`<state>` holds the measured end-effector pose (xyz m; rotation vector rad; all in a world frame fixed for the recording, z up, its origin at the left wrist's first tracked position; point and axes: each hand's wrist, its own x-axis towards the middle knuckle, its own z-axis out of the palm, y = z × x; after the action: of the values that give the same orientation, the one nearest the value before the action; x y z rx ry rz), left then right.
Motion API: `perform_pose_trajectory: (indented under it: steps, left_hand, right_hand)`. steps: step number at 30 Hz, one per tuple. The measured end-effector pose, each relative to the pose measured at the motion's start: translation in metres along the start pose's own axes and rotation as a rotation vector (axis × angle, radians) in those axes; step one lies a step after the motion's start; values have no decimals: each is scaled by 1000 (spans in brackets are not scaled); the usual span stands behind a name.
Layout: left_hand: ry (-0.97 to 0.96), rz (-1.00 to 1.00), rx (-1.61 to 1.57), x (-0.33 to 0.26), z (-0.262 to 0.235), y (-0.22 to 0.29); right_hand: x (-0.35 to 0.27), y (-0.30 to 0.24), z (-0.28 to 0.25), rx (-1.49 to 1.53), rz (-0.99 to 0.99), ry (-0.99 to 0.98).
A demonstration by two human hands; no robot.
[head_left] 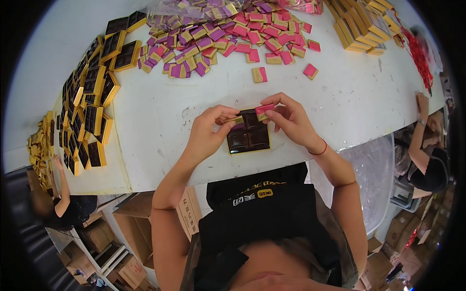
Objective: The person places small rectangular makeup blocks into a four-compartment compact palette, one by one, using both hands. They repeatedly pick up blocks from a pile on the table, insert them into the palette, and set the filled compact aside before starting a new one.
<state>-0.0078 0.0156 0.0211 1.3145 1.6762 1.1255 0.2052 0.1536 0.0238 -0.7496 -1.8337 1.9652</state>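
The fingertips of the right hand (291, 121) are pinching a small pink-and-gold wrapped piece (265, 110), holding it over the upper right corner of a dark tray (248, 137) with a gold rim. The left hand (208, 131) is pinching a second, gold-coloured piece (236, 119) between thumb and forefinger at the tray's upper left corner — both hands are meeting just above the tray. A red string is circling the right wrist. The tray is lying flat on the white table (160, 121), near its front edge and directly before the person, its dark moulded compartments showing.

Farther out on the table, a loose heap of purple and pink wrapped pieces (228, 34) is spreading across the top, with two stray pink ones (259, 74) lying between the heap and the hands. Rows of empty dark trays (92, 106) are running along the left side — more gold-edged stacks (361, 24) are standing at the upper right. Another person's hand (421, 102) is resting at the table's right end, and a further person's arm (62, 177) is reaching up at the left corner. Cardboard boxes (131, 218) are sitting under the table.
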Motion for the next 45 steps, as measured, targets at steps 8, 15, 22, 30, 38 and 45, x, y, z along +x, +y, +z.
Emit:
perform_pose_trajectory:
  steps: [8, 15, 22, 30, 38, 45]
  left_hand:
    - [131, 289, 558, -16, 12, 0]
    - [159, 438, 715, -39, 24, -7]
    - [243, 457, 670, -42, 29, -14]
    - [229, 497, 722, -38, 23, -12]
    - [521, 378, 739, 68, -63, -33]
    - [303, 76, 722, 102, -87, -57]
  right_hand:
    - [-11, 17, -1, -96, -190, 2]
    - [-2, -14, 7, -537, -413, -8]
    - [10, -7, 19, -676, -509, -156]
    - [-25, 9, 6, -1076, -599, -169]
    - [-14, 3, 1, -1002, -639, -131]
    - [49, 12, -26, -882, -425, 190]
